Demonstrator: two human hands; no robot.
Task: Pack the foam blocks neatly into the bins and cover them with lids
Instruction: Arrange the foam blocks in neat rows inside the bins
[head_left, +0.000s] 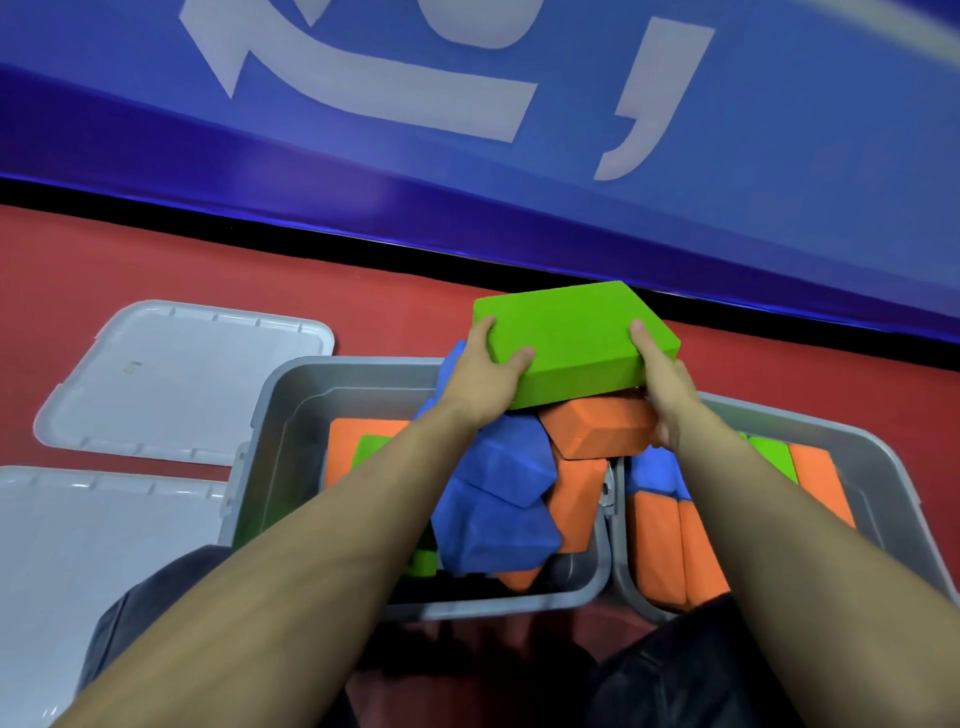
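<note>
A flat green foam block (571, 338) is held between both hands above a heap of blocks. My left hand (485, 376) grips its left edge, and my right hand (667, 387) grips its right edge, lower fingers against an orange block (597, 426). Under it lie blue blocks (498, 493) and more orange ones, piled over the seam between two grey bins. The left bin (280, 415) holds orange and green blocks. In the right bin (893, 467), orange, green and blue blocks stand side by side.
Two grey lids lie on the red floor to the left: one (182, 374) farther back, one (93, 561) nearer me. A blue padded wall with white lettering (519, 130) rises just behind the bins. My knees in dark trousers (701, 675) are in front of the bins.
</note>
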